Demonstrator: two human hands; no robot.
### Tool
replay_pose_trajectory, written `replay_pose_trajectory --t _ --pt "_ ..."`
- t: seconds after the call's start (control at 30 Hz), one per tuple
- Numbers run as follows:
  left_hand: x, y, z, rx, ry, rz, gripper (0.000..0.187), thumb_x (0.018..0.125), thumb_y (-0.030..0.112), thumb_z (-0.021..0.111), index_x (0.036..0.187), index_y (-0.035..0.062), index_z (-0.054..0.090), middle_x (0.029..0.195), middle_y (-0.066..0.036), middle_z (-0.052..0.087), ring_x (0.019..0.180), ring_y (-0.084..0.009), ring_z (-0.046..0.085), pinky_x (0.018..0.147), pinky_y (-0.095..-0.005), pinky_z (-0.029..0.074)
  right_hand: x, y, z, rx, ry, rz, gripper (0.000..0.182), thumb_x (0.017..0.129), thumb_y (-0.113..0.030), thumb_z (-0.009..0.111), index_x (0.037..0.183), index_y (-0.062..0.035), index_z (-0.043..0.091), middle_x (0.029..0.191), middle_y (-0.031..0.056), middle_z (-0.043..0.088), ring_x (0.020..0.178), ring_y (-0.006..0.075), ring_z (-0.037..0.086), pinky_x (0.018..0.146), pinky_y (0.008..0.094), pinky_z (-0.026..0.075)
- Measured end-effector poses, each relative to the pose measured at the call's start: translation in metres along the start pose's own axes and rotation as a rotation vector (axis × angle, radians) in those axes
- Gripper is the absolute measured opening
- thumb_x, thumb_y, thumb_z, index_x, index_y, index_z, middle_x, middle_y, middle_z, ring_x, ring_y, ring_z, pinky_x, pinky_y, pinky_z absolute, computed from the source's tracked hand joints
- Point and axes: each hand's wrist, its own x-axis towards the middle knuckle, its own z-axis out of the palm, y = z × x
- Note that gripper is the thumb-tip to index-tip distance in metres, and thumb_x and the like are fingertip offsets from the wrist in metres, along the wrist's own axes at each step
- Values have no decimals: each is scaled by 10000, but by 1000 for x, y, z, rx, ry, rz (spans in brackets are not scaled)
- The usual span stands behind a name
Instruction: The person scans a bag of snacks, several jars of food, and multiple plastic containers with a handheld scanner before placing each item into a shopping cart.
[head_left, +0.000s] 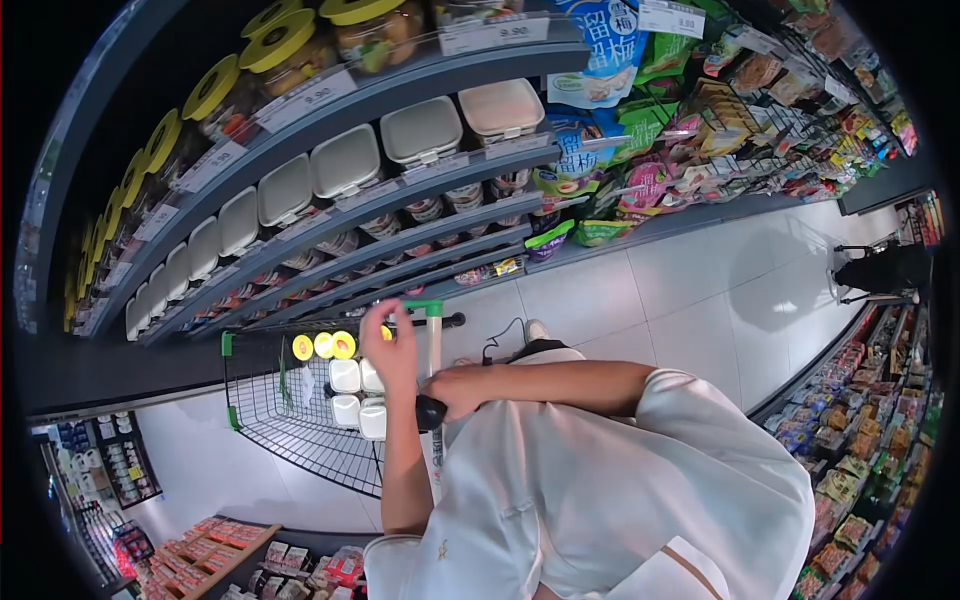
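A shopping cart [300, 462] with a black wire basket and green corners stands in front of me. My right hand [457, 391] is closed at the pale cart handle [435, 345], its fingers partly hidden. Beside it is a dark rounded object [430, 413] I cannot make out. My left hand [388, 345] is raised over the cart by the handle's green end [432, 307]; its slightly blurred fingers are bent but apart, with nothing visible in them. Several white-lidded containers [345, 376] and yellow-lidded jars [343, 345] lie in the cart.
Along one side runs a shelf [400, 185] with white-lidded boxes [345, 158], yellow-lidded jars [278, 45] and hanging snack bags [600, 55]. Packaged goods [850, 470] line the opposite side. A dark wheeled object [885, 270] stands on the tiled floor [700, 275].
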Motion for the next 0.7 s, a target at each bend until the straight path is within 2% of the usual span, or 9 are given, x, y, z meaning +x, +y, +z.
replay_pose_trajectory --t 0.03,0.1,0.17,0.23,0.33,0.43,0.53,0.57,0.7 --pt "5 23 17 -32 -80 6 111 884 54 684 984 6 686 924 -115 701 875 -261 666 826 -363 507 0 6 0 -30 -69 30 391 666 -196 772 1006 -31 669 1013 198 697 975 376 677 856 463 540" --pt "10 29 61 -96 -253 -35 115 891 52 688 995 4 687 958 -123 714 929 -232 684 847 -341 518 -11 11 -1 -8 -64 -60 492 660 -190 774 1113 -46 649 1048 205 696 998 378 671 861 468 542" --pt "15 39 105 -278 -395 -162 145 912 75 682 1039 4 676 1005 -121 720 965 -213 689 860 -333 526 -17 20 2 -18 -52 -137 583 658 -181 772 1208 -64 622 1079 210 692 1018 381 665 866 474 543" --pt "29 37 146 -476 -532 -324 252 973 105 647 1191 -12 602 1122 -107 693 1071 -185 665 926 -307 512 -22 36 14 -60 -34 -191 662 658 -169 765 1290 -85 589 1109 214 687 1034 383 659 871 481 543" --pt "59 45 195 -765 -509 -812 354 1017 190 587 1284 -33 525 1271 -192 611 1198 -276 614 1017 -383 494 -50 4 -31 -138 -169 -105 640 664 -155 752 1282 -87 601 1139 215 676 1028 388 660 867 476 544" --pt "81 47 242 -833 -368 -945 407 1040 243 535 1336 -28 468 1384 -243 509 1283 -362 543 1069 -442 473 -54 24 -23 -150 -144 -165 631 665 -144 740 1277 -77 602 1178 220 664 1063 399 644 883 481 537" --pt "94 40 274 -962 -145 -1009 447 1024 266 569 1337 -33 462 1410 -262 465 1325 -379 492 1091 -477 456 -52 42 -16 -105 -70 -319 665 642 -140 750 1286 -75 600 1224 226 645 1127 413 609 927 486 517" --pt "96 38 280 -943 -168 -990 450 1015 318 578 1316 -3 483 1361 -214 501 1298 -351 510 1075 -502 459 -54 45 -18 -96 -65 -351 680 634 -140 755 1292 -76 598 1241 227 637 1149 416 597 943 487 510" --pt "104 25 296 -918 -142 -992 491 1000 357 611 1322 31 436 1297 -142 513 1263 -335 533 1029 -526 494 -60 53 -31 -71 -71 -422 769 600 -149 787 1337 -86 578 1323 224 597 1224 415 552 1013 475 478"
